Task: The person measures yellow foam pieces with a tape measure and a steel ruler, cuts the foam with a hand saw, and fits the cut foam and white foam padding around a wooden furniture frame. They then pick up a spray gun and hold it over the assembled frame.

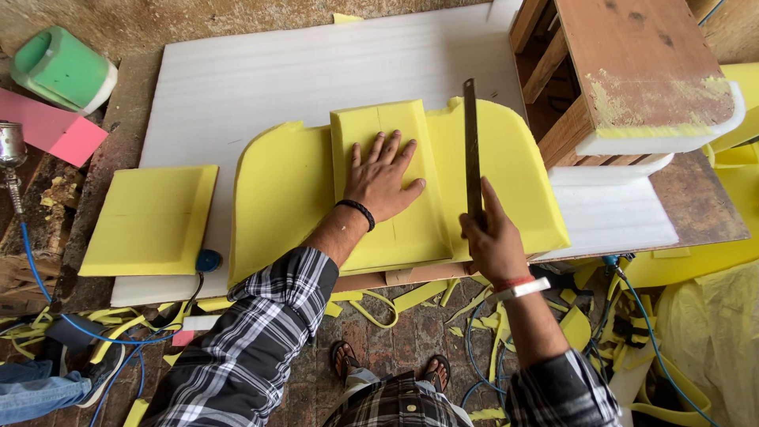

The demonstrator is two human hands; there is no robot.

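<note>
while the left hand (385,178) presses flat on yellow foam (379,182), the right hand (492,237) grips a blade (472,150), handle hidden.

small foam block (387,178) on large foam slab (285,190) | slab on white sheet (261,79) on bench (696,202) | saw blade (472,150) right of block | square foam pad (150,221) left of slab | wooden frame (624,63) behind right | foam roll (59,69) far left
</note>
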